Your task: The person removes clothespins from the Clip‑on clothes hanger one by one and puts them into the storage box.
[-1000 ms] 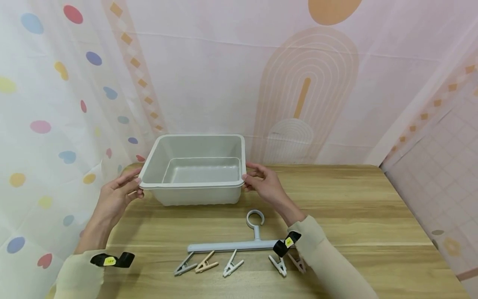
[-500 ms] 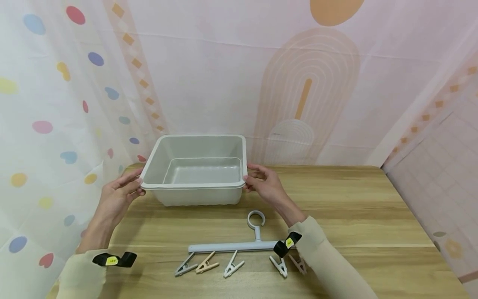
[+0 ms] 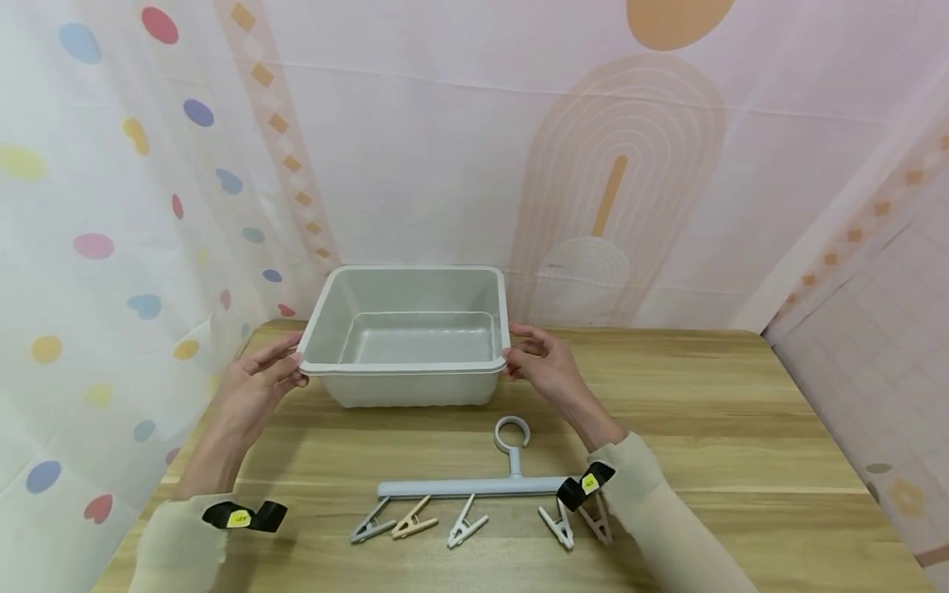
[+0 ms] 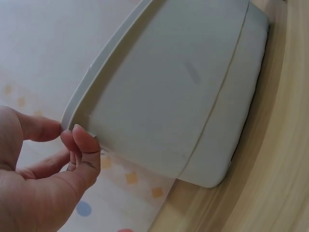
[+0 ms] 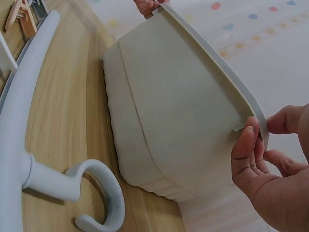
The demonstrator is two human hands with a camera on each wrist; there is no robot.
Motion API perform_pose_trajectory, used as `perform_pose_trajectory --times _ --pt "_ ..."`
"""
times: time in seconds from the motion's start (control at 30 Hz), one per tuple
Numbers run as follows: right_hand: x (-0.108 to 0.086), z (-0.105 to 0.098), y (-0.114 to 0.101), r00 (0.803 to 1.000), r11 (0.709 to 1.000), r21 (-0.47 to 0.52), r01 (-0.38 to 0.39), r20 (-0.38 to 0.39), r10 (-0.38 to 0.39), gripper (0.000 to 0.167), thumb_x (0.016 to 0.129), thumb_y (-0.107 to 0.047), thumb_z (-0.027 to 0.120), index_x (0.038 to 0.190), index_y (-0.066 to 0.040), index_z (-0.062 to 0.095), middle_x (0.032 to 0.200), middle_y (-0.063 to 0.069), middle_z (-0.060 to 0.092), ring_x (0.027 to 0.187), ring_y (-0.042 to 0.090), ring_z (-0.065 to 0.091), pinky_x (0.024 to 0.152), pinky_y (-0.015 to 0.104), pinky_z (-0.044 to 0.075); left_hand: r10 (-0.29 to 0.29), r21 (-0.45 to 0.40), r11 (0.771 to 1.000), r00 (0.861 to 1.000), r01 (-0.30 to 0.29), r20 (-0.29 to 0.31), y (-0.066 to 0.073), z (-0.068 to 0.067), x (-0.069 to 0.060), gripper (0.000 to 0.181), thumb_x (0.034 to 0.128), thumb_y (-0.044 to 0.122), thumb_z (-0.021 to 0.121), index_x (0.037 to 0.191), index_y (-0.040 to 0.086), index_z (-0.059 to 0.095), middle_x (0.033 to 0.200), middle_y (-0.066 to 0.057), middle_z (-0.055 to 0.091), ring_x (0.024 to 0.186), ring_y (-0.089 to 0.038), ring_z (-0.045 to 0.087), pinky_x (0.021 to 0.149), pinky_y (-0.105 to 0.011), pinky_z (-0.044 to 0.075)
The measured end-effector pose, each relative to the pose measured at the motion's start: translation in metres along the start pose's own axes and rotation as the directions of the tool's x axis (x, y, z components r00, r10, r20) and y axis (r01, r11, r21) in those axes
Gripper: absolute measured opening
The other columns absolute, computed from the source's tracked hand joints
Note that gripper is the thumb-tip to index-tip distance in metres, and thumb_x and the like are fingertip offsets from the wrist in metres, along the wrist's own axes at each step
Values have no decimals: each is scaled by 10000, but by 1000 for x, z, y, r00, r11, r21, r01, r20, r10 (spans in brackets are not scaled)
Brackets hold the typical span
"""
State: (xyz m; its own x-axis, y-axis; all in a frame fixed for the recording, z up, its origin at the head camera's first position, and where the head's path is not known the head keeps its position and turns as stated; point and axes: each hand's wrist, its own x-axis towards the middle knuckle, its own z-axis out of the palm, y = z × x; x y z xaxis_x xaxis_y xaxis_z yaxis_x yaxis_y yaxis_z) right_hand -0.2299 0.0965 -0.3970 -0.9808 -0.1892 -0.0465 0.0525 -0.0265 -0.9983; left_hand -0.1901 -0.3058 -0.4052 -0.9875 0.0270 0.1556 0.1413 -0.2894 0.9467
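Note:
An empty light grey basin [image 3: 415, 389] rests on the wooden table near its back edge, left of the middle. My left hand [image 3: 250, 394] pinches its rim at the front left corner, and my right hand [image 3: 550, 372] pinches the rim at the front right corner. In the left wrist view, the left thumb and curled fingers [image 4: 87, 145] hold the rim of the basin [image 4: 159, 92]. The right wrist view has the right hand [image 5: 275, 179] gripping the other end of the basin [image 5: 178, 101].
A pale blue hanger [image 3: 460, 487] lies in front of the basin, its hook [image 3: 511, 431] toward the back. Several clips hang along its bar, among them a tan clip [image 3: 413, 519] and a white clip [image 3: 465, 524]. A patterned curtain [image 3: 445, 165] stands behind the table [image 3: 704, 412].
The basin has shifted slightly right relative to the hanger, with both hands still on its rim. The whole view has also moved a little.

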Motion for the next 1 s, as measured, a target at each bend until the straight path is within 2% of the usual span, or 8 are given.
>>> perform_pose_trajectory --times 0.2,0.43,0.77,1.0 --pt "-4 -10 -1 1000 1000 -28 13 0 -13 510 975 29 611 1471 -34 512 1007 112 677 770 151 666 728 256 595 -13 38 999 1000 13 -19 -2 12 -1 326 1007 17 620 1333 29 634 1082 3 735 788 -101 660 713 -202 573" --pt "-6 -23 -1 1000 996 -85 10 15 -9 550 988 10 596 1519 -52 466 956 67 653 802 174 664 817 347 617 -50 87 995 997 55 -60 -5 24 -4 438 1002 72 653 1411 -35 540 1055 23 714 798 -92 650 727 -196 571" --pt "-11 -43 -3 997 996 -92 10 80 -3 590 1009 -22 576 1568 -81 397 1003 75 669 865 200 651 775 246 594 -48 162 985 996 60 -79 -9 43 -3 521 1015 84 638 1444 -141 445 1035 41 691 798 -69 649 731 -181 572" --pt "-14 -57 -5 994 996 -85 23 109 -14 606 1013 -26 568 1581 -55 359 1017 66 682 836 148 648 808 286 602 -60 211 974 993 80 -100 -13 56 -1 538 1026 84 617 1463 -155 416 998 43 658 775 -63 634 729 -178 570"
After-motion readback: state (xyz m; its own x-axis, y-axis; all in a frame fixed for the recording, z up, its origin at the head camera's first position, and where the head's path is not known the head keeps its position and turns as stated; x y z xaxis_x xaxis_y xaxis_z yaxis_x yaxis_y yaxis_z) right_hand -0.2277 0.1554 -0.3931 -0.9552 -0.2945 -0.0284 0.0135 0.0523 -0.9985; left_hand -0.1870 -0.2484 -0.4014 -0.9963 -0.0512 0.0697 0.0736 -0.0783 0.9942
